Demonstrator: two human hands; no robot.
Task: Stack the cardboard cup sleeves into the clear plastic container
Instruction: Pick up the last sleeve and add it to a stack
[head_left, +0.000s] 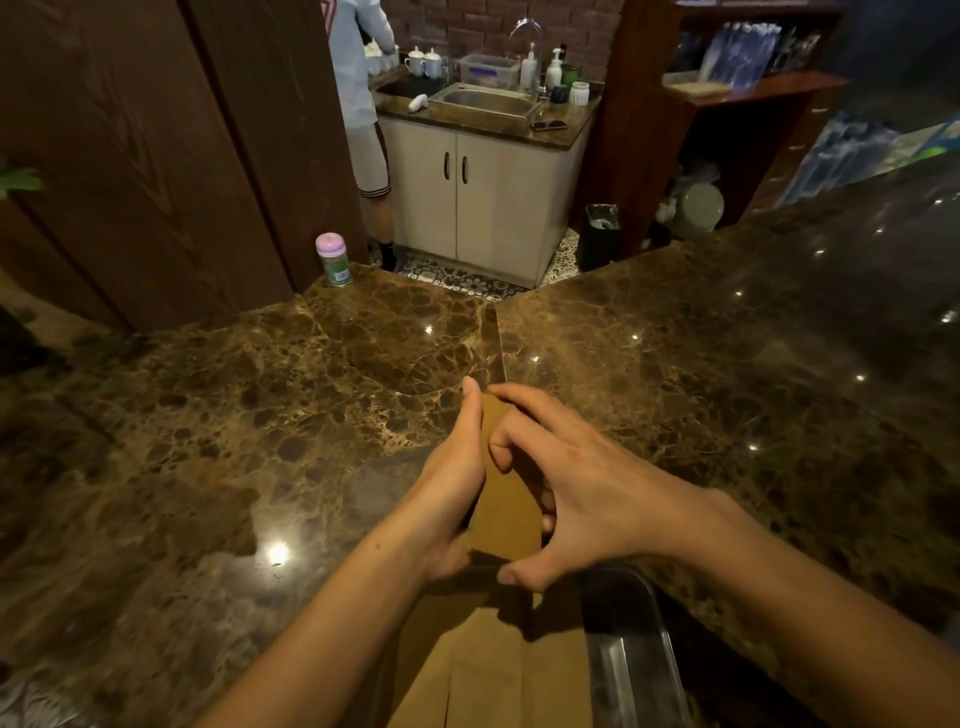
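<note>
A flat brown cardboard cup sleeve is held above the marble counter between both hands. My left hand grips its left edge, thumb stretched up along it. My right hand curls over its right side, fingers bent on the face and thumb under the near end. Below the hands, at the counter's near edge, lie more brown cardboard pieces. The clear plastic container sits just right of them, under my right wrist; its inside is mostly hidden.
The dark marble counter spreads left, right and ahead. A small jar with a pink lid stands at its far left edge. Beyond are a sink cabinet, a person standing at it, a black bin and wooden shelves.
</note>
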